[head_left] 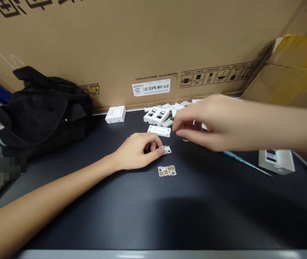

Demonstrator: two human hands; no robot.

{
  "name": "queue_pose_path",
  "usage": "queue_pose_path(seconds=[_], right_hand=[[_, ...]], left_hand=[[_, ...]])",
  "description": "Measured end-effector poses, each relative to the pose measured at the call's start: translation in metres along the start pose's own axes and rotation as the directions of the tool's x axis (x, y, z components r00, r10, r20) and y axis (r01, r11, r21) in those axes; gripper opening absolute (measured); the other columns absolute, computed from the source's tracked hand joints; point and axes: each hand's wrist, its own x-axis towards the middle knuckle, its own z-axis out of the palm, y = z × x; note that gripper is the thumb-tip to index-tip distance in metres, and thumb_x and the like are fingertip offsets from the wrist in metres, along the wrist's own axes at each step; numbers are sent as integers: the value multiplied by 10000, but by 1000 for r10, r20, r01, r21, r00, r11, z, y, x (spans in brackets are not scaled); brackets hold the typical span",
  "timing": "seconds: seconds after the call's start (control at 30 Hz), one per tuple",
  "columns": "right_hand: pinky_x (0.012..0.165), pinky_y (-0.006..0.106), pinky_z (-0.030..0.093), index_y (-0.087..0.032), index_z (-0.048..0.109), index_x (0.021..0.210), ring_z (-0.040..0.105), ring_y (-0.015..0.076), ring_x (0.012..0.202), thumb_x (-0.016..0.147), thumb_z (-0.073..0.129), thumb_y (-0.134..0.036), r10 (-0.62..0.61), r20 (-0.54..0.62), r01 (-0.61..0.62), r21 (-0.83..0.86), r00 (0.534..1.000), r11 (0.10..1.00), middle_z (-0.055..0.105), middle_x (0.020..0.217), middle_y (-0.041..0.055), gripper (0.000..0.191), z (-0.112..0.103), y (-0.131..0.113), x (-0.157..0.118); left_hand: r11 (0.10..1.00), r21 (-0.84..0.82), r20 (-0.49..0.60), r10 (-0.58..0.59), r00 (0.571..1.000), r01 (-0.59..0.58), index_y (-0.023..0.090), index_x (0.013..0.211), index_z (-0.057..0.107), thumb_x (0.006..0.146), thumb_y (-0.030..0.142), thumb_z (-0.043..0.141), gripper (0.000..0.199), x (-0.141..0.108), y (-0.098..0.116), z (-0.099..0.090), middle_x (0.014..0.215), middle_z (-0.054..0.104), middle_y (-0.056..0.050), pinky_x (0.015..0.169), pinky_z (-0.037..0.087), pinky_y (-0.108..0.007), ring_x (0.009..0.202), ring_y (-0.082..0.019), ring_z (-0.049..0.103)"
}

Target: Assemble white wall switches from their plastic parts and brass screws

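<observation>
My left hand (138,150) rests on the black table, its thumb and index finger pinching the end of a small white plastic part (166,149). Just below it lies a similar white part with brass contacts (167,171). My right hand (200,122) hovers to the right, fingers curled with the tips close together; anything between them is too small or hidden to make out. A tiny brass piece (185,140) lies under its fingertips. Behind my left hand is a flat white strip (159,131), and beyond it a white double frame (156,116) among loose white pieces.
A white switch block (116,114) stands at the back beside a black bag (45,111). To the right lie a blue screwdriver (246,163) and a white housing (276,161). Large cardboard boxes (115,46) wall off the back and right.
</observation>
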Motion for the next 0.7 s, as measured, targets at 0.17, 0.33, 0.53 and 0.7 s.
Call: queue_pose_path(seconds=[0.17,0.33,0.53,0.7], right_hand=[[621,275,441,-224,733,864,637,146,667,881,586,-116,-72,379,90,-29,922,996,726,779,-3,183,25,3,1],[624,306,453,-223,748,891,661,190,689,905,588,-273,65,444,-18,-109,894,994,752,841,42,168,9,34,-6],[561,329,427,-206,752,876,639,195,596,962,519,-429,324,476,-167,-343,818,925,740,759,79,334,-27,68,-16],[649,333,448,-204,756,975,649,206,709,936,555,-341,168,487,-43,-258,857,965,744,863,68,246,4,60,0]], left_hand=[[1000,-13,30,26,999,-26,197,1033,694,830,370,743,271,-1,-1,-3,856,652,17,679,417,-259,720,-124,541],[1000,-22,18,-1,1000,2,201,1005,701,807,309,753,231,0,-2,-2,868,650,24,682,410,-252,728,-118,520],[999,-31,14,12,1000,-12,216,1009,699,823,319,754,220,0,-4,1,937,657,26,715,416,-247,767,-116,533],[999,-26,14,34,999,-34,219,1023,691,839,330,749,223,-1,-5,1,968,668,21,720,413,-251,771,-119,529]])
